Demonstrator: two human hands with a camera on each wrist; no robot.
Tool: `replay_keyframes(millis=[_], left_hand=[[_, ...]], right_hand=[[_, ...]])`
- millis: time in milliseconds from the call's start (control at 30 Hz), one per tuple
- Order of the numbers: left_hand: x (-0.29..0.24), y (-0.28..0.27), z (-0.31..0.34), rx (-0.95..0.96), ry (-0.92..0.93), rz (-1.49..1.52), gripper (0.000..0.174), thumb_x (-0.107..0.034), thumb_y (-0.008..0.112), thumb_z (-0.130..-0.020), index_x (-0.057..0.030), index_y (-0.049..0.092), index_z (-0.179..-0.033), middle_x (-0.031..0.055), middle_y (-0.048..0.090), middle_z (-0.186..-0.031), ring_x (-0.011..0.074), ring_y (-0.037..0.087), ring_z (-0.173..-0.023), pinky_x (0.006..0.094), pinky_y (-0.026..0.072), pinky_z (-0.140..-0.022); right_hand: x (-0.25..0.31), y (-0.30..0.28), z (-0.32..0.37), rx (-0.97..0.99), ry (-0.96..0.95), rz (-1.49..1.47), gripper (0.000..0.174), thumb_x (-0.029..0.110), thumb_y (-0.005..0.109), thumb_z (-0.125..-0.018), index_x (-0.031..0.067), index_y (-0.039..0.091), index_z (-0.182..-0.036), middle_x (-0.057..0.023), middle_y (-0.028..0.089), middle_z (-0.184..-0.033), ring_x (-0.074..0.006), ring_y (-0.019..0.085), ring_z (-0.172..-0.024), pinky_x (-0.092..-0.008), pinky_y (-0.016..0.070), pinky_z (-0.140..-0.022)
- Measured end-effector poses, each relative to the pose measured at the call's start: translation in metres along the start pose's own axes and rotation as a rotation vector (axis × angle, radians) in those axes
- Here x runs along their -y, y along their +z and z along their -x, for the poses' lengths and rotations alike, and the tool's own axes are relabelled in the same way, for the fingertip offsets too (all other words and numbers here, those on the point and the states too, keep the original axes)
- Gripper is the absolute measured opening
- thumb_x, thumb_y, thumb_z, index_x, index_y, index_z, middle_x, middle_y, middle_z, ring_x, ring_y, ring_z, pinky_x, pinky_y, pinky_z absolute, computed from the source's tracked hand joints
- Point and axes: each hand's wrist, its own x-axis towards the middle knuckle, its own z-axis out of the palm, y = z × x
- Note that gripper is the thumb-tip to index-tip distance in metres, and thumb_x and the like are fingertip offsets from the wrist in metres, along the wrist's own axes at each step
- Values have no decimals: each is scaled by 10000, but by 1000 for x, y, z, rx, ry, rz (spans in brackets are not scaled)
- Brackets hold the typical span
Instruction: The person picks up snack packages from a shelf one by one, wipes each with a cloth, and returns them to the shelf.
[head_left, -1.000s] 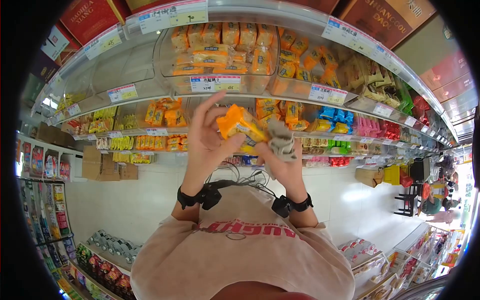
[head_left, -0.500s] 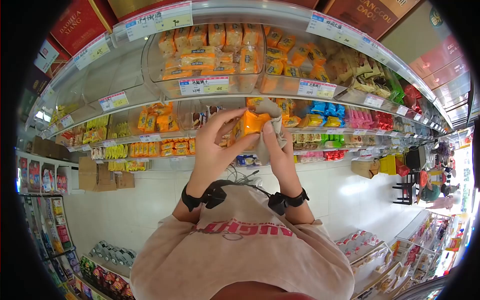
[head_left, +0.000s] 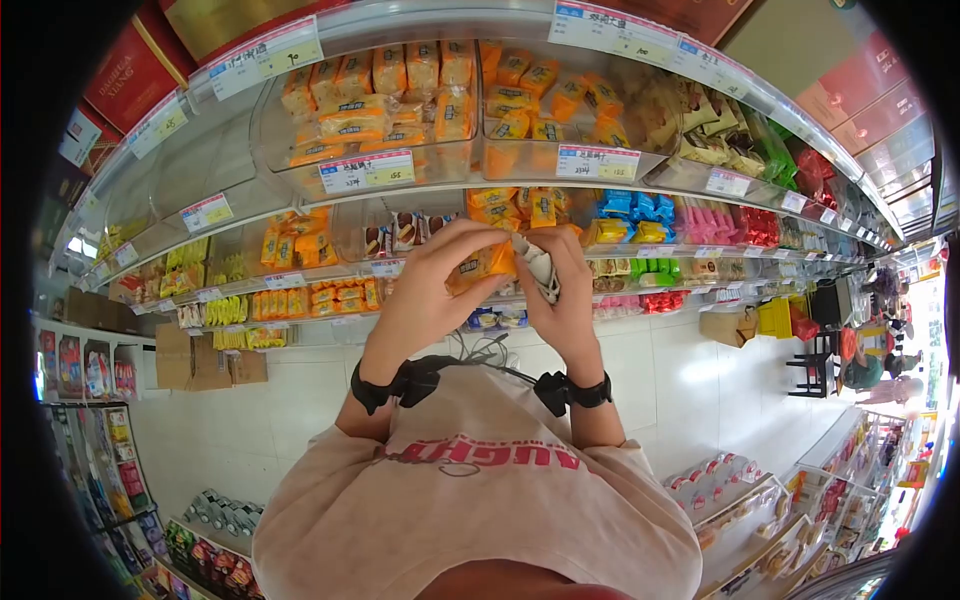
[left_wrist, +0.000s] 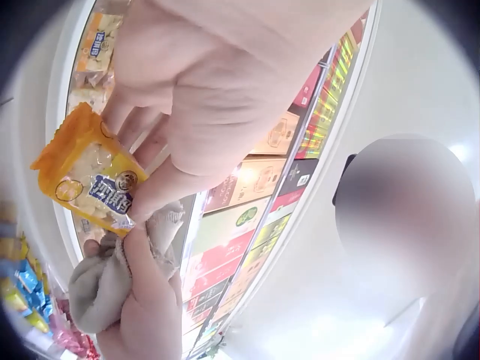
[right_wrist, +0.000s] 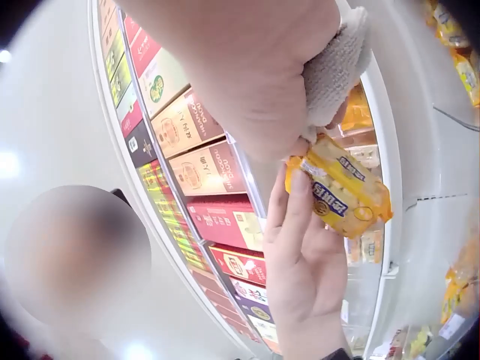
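An orange-and-clear wrapped snack packet (head_left: 484, 268) is pinched between the fingers and thumb of my left hand (head_left: 425, 295). In the left wrist view, the packet (left_wrist: 94, 176) shows its blue label, with the left thumb on its lower edge. My right hand (head_left: 563, 290) grips a crumpled grey cloth (head_left: 538, 270) right beside the packet. In the right wrist view, the cloth (right_wrist: 337, 71) bulges from the right hand (right_wrist: 255, 82), whose fingertips meet the packet's end (right_wrist: 349, 187); part of those fingers is hidden.
Shelf bins ahead hold orange packets (head_left: 350, 118), blue packets (head_left: 628, 207) and pink ones (head_left: 706, 220), behind price labels (head_left: 366, 171). Boxes (head_left: 130, 75) stand on the upper shelf. Cardboard boxes (head_left: 195, 358) sit on the floor at left; a yellow crate (head_left: 775, 317) is at right.
Both hands have come together around the packet, the left hand's raised fingers now bent over it. The cloth has been folded down within the right hand. The shelves have shifted left in the head view.
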Motion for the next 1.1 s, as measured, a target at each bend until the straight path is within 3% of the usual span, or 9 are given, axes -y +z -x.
replay_keyframes(millis=[67, 167, 233, 367, 567, 733, 867, 967, 1100], left_hand=[[1, 8, -2, -7, -60, 157, 380, -12, 764, -838, -17, 632, -1194, 90, 632, -1167, 201, 621, -1080, 308, 494, -906], [13, 32, -3, -75, -170, 503, 307, -7, 710, -902, -18, 591, -1185, 65, 597, -1165, 158, 578, -1102, 296, 475, -910], [20, 41, -2, -118, -210, 641, 265, -2, 674, -936, -22, 569, -1178, 53, 576, -1168, 136, 550, -1112, 288, 462, -920], [23, 40, 0, -150, -187, 536, 164, -30, 692, -931, -11, 620, -1077, 71, 582, -1162, 130, 570, -1069, 276, 472, -877], [20, 32, 5, -335, -87, 669, 53, 14, 674, -928, 13, 670, -981, 82, 582, -1153, 158, 563, -1117, 286, 467, -931], [19, 8, 5, -491, -21, 825, 92, 5, 695, -910, 13, 702, -1002, 103, 581, -1207, 203, 542, -1215, 325, 446, -1010], [30, -10, 15, -449, 54, 1019, 69, -45, 652, -953, -13, 678, -1009, 117, 594, -1230, 222, 519, -1257, 356, 422, -1050], [36, -13, 20, -490, -6, 1279, 99, -96, 611, -995, -25, 628, -1061, 117, 604, -1215, 221, 536, -1239, 370, 436, -1045], [34, -27, 26, -496, -180, 1324, 188, -204, 525, -1049, -29, 567, -1103, 107, 607, -1144, 273, 560, -1226, 459, 421, -1113]], right_hand=[[-1, 1, 2, -84, -77, 78, 246, -55, 651, -845, -19, 576, -1076, -150, 590, -1009, -308, 586, -891, -334, 469, -818], [1, -3, 6, -119, 215, -204, 257, -73, 642, -837, -20, 572, -1079, -157, 589, -1036, -299, 586, -920, -330, 462, -836], [1, -2, 6, -108, 138, -150, 233, -59, 635, -861, -22, 571, -1081, -155, 589, -1036, -275, 588, -915, -322, 461, -839], [6, 9, 7, -128, 95, -227, 170, -10, 602, -925, -17, 565, -1091, -131, 607, -1051, -211, 580, -922, -307, 459, -848], [18, 28, 13, -294, 476, -673, 449, 65, 588, -976, -23, 448, -1394, -150, 570, -1305, -192, 559, -1125, -319, 441, -987], [14, 68, 8, 148, 274, -508, 694, 153, 703, -927, -61, 340, -1479, -188, 536, -1388, -202, 542, -1223, -317, 417, -1048], [11, 83, 12, 193, 296, -530, 544, 185, 764, -883, -72, 533, -1302, -190, 683, -1137, -210, 672, -1016, -302, 509, -898], [12, 74, 3, 238, 121, -271, 200, 129, 748, -885, -29, 674, -985, -73, 697, -801, -132, 639, -712, -284, 509, -678], [14, 72, -3, 319, 74, -225, 156, 115, 774, -848, -12, 683, -849, -73, 653, -651, -169, 599, -547, -304, 491, -567]])
